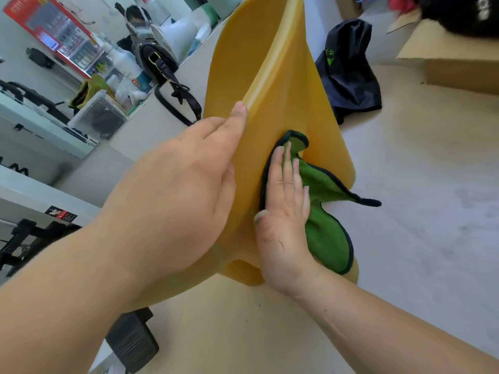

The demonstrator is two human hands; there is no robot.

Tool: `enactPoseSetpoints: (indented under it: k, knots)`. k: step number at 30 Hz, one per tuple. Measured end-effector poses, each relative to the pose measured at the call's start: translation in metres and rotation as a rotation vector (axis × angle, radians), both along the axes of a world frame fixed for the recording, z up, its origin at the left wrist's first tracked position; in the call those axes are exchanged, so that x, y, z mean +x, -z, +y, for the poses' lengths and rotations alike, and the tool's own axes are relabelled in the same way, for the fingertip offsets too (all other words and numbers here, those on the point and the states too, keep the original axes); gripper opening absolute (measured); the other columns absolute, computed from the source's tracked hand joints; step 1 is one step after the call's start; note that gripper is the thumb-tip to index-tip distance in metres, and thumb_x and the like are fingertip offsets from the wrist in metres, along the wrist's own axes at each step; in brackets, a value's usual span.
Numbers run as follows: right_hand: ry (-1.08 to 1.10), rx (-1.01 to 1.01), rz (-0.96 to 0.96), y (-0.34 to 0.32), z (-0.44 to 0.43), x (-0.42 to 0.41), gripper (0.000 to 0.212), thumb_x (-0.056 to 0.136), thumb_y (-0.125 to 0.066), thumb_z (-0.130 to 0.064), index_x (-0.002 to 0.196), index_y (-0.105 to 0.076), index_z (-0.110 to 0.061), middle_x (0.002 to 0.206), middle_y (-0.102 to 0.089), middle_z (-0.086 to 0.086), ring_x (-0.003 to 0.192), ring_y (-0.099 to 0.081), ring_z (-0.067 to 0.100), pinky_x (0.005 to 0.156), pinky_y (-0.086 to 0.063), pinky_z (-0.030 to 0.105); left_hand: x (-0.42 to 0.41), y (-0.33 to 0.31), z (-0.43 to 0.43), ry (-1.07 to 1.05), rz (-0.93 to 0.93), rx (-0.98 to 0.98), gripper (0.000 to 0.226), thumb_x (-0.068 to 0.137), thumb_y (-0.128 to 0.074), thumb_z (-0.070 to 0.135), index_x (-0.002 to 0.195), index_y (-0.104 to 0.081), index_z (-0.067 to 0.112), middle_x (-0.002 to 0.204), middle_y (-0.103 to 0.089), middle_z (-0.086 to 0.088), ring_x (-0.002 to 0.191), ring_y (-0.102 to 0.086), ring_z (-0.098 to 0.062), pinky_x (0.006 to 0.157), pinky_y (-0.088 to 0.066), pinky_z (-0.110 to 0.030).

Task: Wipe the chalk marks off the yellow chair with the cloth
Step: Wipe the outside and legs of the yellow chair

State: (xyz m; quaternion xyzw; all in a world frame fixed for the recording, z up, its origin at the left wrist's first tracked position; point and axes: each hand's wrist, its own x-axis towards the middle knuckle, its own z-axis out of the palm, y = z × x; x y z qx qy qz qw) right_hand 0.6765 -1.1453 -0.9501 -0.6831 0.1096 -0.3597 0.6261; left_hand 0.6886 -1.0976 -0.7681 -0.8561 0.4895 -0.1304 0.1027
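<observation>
Two hands are working the yellow chair [272,85], which is standing tilted on the pale bench [405,211], roughly centre of view. Left hand [172,190] is steadying it: thumb tip is riding the raised rim, palm and fingers are wrapping round the far side, so grip is clamped on the chair edge. Right hand [283,211] is lying flat, fingers together and straight, pressing the green cloth [324,230] onto the chair's inner face; no pinch, just palm pressure. Part of the cloth is trailing loose off to the right, its dark-trimmed corner hanging past the chair edge.

Chalk marks: can't make out any clearly on the visible yellow; there's a faint greenish smear low on the chair near the left wrist, but it's too blurred to call.

Doing the wipe well, imo:
- keeping the left hand braced hard, since the chair is propped at an angle and will be sliding otherwise
- pushing w/ the whole palm in long overlapping strokes, not just fingertips
- bunching the loose flap under the hand so more cloth is doing work and nothing is dragging dust back
- turning to a clean patch of cloth as it's loading up
- checking the curve near the rim, prob. easy to miss.
</observation>
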Motion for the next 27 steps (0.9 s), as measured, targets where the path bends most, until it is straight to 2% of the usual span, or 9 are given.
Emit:
enactPoseSetpoints:
  k: [2, 3, 5, 7, 11, 15, 18, 22, 27]
  knots:
    - [-0.024, -0.017, 0.055, 0.003, -0.016, 0.002, 0.077, 0.080, -0.015, -0.051, 0.150, 0.017, -0.048, 0.150, 0.026, -0.046, 0.146, 0.025, -0.012, 0.125, 0.014, 0.040, -0.003, 0.002, -0.004, 0.032, 0.019, -0.035, 0.059, 0.093, -0.041, 0.021, 0.151, -0.036, 0.014, 0.135, -0.057, -0.003, 0.105, -0.057, -0.023, 0.083, -0.043, -0.031]
    - [-0.053, -0.004, 0.087, 0.006, -0.025, 0.004, 0.069, 0.083, -0.012, -0.057, 0.146, 0.017, -0.056, 0.144, 0.025, -0.054, 0.140, 0.025, -0.021, 0.126, 0.011, 0.038, -0.005, 0.004, -0.006, 0.052, 0.028, -0.060, 0.058, 0.092, -0.042, 0.020, 0.149, -0.039, 0.012, 0.133, -0.059, -0.005, 0.103, -0.060, -0.028, 0.083, -0.048, -0.038]
    - [-0.117, 0.046, 0.126, 0.013, -0.043, 0.007, 0.065, 0.076, -0.006, -0.095, 0.135, 0.014, -0.076, 0.139, 0.017, -0.060, 0.134, 0.021, -0.028, 0.128, 0.005, 0.043, -0.008, 0.007, -0.011, 0.074, 0.040, -0.100, 0.057, 0.091, -0.042, 0.019, 0.147, -0.043, 0.010, 0.132, -0.061, -0.007, 0.103, -0.063, -0.033, 0.082, -0.052, -0.042]
    - [-0.140, -0.040, 0.080, 0.026, -0.052, 0.009, 0.077, 0.061, 0.000, -0.106, 0.133, 0.015, -0.082, 0.143, 0.018, -0.059, 0.142, 0.024, -0.014, 0.127, 0.001, 0.055, -0.010, 0.008, -0.014, 0.082, 0.041, -0.108, 0.056, 0.091, -0.043, 0.019, 0.147, -0.044, 0.010, 0.134, -0.060, -0.008, 0.106, -0.063, -0.034, 0.082, -0.052, -0.041]
    - [-0.165, -0.075, 0.086, 0.022, -0.048, 0.004, 0.079, 0.061, 0.003, -0.105, 0.133, 0.023, -0.079, 0.144, 0.027, -0.056, 0.150, 0.026, 0.009, 0.125, -0.004, 0.062, -0.011, 0.001, -0.010, 0.055, 0.040, -0.082, 0.057, 0.093, -0.041, 0.022, 0.149, -0.040, 0.013, 0.139, -0.056, -0.003, 0.113, -0.056, -0.025, 0.089, -0.043, -0.031]
    - [-0.240, -0.097, -0.032, 0.036, -0.041, -0.021, 0.083, 0.080, 0.004, -0.092, 0.152, 0.016, -0.053, 0.165, 0.022, -0.027, 0.153, 0.026, 0.004, 0.126, 0.007, 0.054, -0.017, 0.001, 0.001, 0.014, 0.021, -0.021, 0.057, 0.101, -0.038, 0.031, 0.155, -0.024, 0.028, 0.158, -0.028, 0.013, 0.141, -0.028, -0.001, 0.110, -0.017, -0.012]
    - [-0.183, -0.139, 0.023, 0.039, -0.030, -0.026, 0.085, 0.082, 0.006, -0.090, 0.153, 0.019, -0.046, 0.164, 0.028, -0.025, 0.152, 0.029, 0.007, 0.125, 0.009, 0.056, -0.027, -0.004, 0.011, -0.034, 0.112, 0.032, 0.061, 0.099, -0.034, 0.045, 0.156, -0.014, 0.035, 0.162, -0.010, 0.022, 0.144, -0.009, 0.011, 0.110, -0.004, -0.003]
    - [-0.114, -0.107, 0.039, 0.035, -0.019, -0.024, 0.080, 0.086, 0.004, -0.086, 0.154, 0.019, -0.045, 0.161, 0.030, -0.027, 0.153, 0.029, 0.012, 0.124, 0.012, 0.056, -0.038, -0.003, 0.027, -0.081, 0.128, 0.119, 0.072, 0.098, -0.044, 0.039, 0.155, 0.001, 0.042, 0.157, 0.010, 0.034, 0.136, -0.012, 0.016, 0.108, -0.017, -0.013]
    - [-0.073, 0.000, 0.049, 0.030, -0.003, -0.029, 0.081, 0.086, 0.008, -0.084, 0.155, 0.018, -0.044, 0.165, 0.026, -0.022, 0.152, 0.031, 0.012, 0.123, 0.016, 0.055, -0.049, 0.003, 0.031, -0.076, 0.029, 0.180, 0.086, 0.092, -0.054, 0.037, 0.156, 0.003, 0.033, 0.158, 0.018, 0.029, 0.134, -0.016, 0.009, 0.104, -0.027, -0.022]
